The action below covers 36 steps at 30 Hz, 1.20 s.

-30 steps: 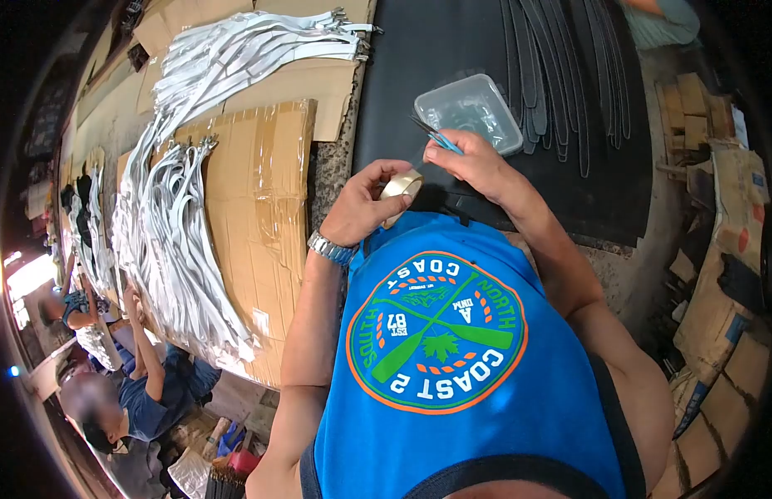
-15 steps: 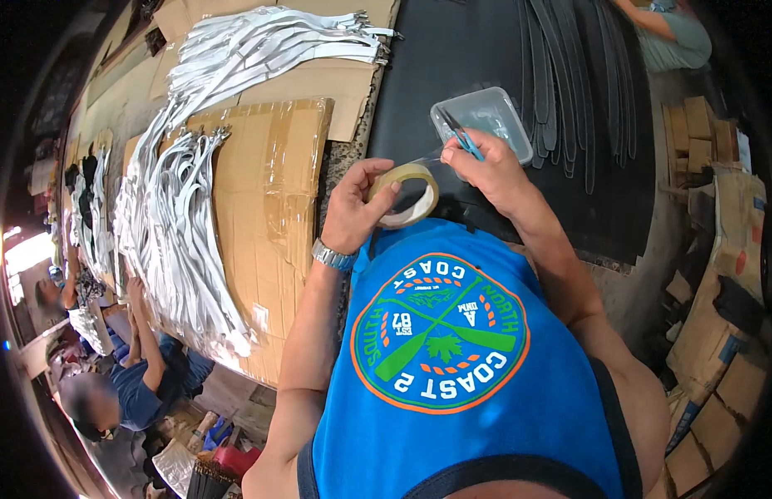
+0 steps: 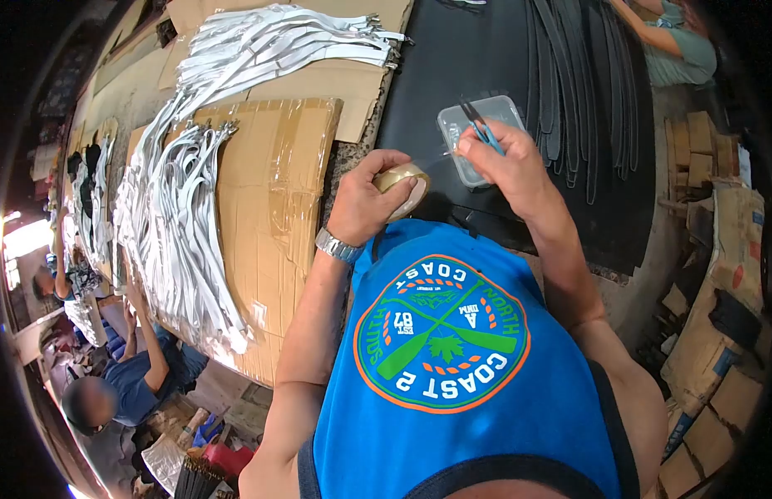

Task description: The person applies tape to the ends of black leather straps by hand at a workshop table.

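My left hand [image 3: 365, 200] grips a roll of clear tape [image 3: 405, 185] just above my blue shirt; a metal watch sits on that wrist. A strip of tape stretches from the roll to my right hand [image 3: 504, 162], which pinches its end and also holds small blue-handled snips [image 3: 481, 129]. Right behind the right hand lies a clear plastic box [image 3: 477, 133] on a black sheet [image 3: 452, 58].
Bundles of white straps [image 3: 182, 208] lie over taped cardboard [image 3: 269, 208] on the left. Black strips [image 3: 581, 83] lie on the black sheet at the back right. One person crouches below left [image 3: 124, 382], another sits far right [image 3: 677, 41]. Cardboard scraps [image 3: 718, 299] pile at the right.
Both hands have lifted slightly toward the plastic box. The tape roll has turned edge-on in my left hand, and the strip between the hands stays stretched.
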### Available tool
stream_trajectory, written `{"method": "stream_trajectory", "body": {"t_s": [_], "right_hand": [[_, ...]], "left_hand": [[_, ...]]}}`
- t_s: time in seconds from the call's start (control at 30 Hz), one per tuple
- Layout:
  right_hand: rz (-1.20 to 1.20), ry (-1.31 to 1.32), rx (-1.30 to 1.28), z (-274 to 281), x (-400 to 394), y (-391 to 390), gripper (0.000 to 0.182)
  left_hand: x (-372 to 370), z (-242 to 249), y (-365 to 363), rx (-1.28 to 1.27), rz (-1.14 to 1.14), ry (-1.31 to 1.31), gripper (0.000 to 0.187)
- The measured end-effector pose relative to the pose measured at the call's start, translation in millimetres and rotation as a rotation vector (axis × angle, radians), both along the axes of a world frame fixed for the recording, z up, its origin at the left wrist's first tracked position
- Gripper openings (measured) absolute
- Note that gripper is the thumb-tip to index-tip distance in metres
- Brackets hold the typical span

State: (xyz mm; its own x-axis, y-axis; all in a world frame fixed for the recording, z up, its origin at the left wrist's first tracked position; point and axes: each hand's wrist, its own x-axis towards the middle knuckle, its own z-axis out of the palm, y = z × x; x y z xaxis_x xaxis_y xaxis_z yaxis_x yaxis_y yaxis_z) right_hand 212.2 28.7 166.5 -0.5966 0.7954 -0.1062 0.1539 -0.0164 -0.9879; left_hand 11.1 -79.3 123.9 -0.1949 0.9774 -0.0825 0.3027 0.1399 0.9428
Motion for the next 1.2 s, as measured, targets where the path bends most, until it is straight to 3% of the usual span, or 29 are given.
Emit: {"method": "stream_trajectory", "body": {"t_s": [0.1,0.37,0.57,0.77,0.97,1.2], "right_hand": [[0.006,0.119,-0.167,-15,6,15,0.018],[-0.018,0.211,-0.232,-15,6,19,0.02],[0.005,0.178,-0.219,-17,10,22,0.025],[-0.021,0.176,-0.203,-20,15,23,0.025],[0.023,0.204,-0.237,-22,19,19,0.025],[0.035,0.299,-0.312,-20,18,13,0.022]], "left_hand": [[-4,3,1,-0.042,-0.046,-0.084,0.029],[-7,23,5,-0.252,-0.094,-0.348,0.021],[-2,23,9,-0.166,-0.163,-0.242,0.024],[-2,20,12,-0.165,-0.094,-0.457,0.023],[-2,36,13,-0.422,-0.239,-0.223,0.025],[6,6,17,-0.189,-0.258,-0.327,0.023]]}}
